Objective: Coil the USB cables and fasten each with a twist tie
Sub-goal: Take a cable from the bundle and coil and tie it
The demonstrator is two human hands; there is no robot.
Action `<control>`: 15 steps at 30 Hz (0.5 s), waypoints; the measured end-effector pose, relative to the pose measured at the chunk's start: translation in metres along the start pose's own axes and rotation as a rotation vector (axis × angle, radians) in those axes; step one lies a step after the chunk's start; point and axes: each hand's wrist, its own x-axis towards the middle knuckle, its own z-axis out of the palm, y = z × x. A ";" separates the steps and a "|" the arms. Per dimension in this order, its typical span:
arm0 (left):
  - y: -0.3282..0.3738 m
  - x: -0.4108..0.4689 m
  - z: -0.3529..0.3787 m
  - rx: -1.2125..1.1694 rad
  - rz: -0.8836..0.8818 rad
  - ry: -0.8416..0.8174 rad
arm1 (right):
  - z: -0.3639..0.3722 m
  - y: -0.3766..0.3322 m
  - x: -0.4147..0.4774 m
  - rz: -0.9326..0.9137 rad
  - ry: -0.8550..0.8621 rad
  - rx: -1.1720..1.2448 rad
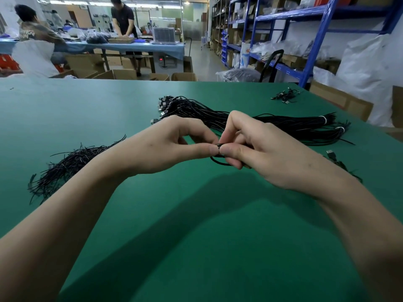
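- The left grip (pixel 172 147) & right grip (pixel 259 155) both pinch one black cable (pixel 219 162). Thumb tips meet on it.
- The cable is mid-desk, btw the two hands, a bit above the desk (pixel 196 236). Only a small loop shows under the fingers. Can't tell if a tie is on it.
- Prob. light, thin & bendy. It may spring open if let go, so hold it where the loops cross.
- Arms come in from both sides, wrists turned in, other fingers curled.
- The ties (pixel 65 168) lie in a pile on the left, near. The big bundle (pixel 272 125) of cables lies behind the hands.
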 end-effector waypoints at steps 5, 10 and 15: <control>-0.004 -0.003 0.004 -0.164 -0.058 -0.153 | 0.001 -0.001 -0.001 -0.046 -0.078 -0.064; -0.002 -0.002 0.009 -0.311 -0.070 -0.185 | -0.005 -0.003 -0.001 -0.110 -0.072 -0.119; -0.003 0.002 0.019 -0.367 -0.081 -0.106 | -0.008 -0.001 -0.001 -0.095 -0.012 -0.137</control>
